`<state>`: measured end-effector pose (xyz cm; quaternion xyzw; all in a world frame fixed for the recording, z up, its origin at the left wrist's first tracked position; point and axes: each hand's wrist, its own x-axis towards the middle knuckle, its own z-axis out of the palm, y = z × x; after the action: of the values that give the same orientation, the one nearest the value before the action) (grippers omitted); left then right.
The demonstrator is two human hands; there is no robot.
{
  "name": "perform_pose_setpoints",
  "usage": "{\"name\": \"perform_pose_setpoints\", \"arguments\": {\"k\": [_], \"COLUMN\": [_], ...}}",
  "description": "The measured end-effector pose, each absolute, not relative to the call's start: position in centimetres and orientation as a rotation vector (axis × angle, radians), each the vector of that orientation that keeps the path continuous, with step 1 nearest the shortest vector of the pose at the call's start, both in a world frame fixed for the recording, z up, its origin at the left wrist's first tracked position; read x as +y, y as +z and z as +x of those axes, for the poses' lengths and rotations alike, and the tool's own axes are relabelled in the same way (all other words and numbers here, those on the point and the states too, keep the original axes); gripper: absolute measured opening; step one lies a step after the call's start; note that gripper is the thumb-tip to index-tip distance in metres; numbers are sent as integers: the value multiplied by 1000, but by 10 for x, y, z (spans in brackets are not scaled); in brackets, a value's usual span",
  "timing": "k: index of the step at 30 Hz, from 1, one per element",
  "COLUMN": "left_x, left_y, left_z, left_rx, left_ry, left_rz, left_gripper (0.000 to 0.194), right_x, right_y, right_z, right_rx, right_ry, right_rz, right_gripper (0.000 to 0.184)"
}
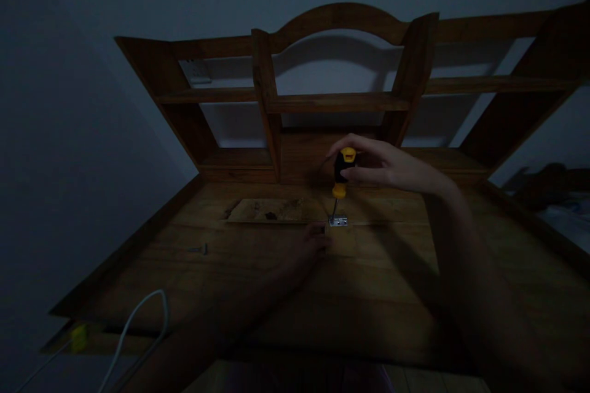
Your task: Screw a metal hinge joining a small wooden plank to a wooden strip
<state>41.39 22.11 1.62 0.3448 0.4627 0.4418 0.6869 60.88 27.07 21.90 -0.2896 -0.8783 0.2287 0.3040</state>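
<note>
My right hand is closed around the black and yellow handle of a screwdriver, which stands nearly upright. Its tip rests at the left end of a small metal hinge lying on the wooden desk top. Just left of and below the hinge, my left hand lies close to the wood with its fingers curled in. Whatever may be between those fingers is hidden in the dim light. A damaged pale strip with a dark hole runs along the wood to the left of the hinge.
A small screw-like metal piece lies on the desk top at the left. Behind rises a wooden shelf unit with an arched top. A white cable and a yellow object are at the lower left.
</note>
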Motion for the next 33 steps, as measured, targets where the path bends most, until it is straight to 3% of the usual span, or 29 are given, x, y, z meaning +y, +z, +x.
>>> {"name": "perform_pose_setpoints", "arguments": {"k": [4,12,23,29,33], "left_x": [225,230,234,230,231], "left_y": [11,20,25,29,25], "left_z": [414,410,403,404,404], "left_rx": [1021,1188,1130,1098,1106], "left_ry": [1005,960,924,934,931], "left_rz": [789,926,930,920,940], "left_gripper": [47,40,42,43,40], "right_x": [268,273,266,265,266], "right_y": [221,214,222,215,212], "right_z": [617,607,622,609,598], "right_rx": [-2298,-2246,-2403,-2308,-2279], "right_ry": [851,475,738,304,261], "right_rz": [-801,-843,-753,-829,-740], "right_gripper": [42,38,42,32,36]}}
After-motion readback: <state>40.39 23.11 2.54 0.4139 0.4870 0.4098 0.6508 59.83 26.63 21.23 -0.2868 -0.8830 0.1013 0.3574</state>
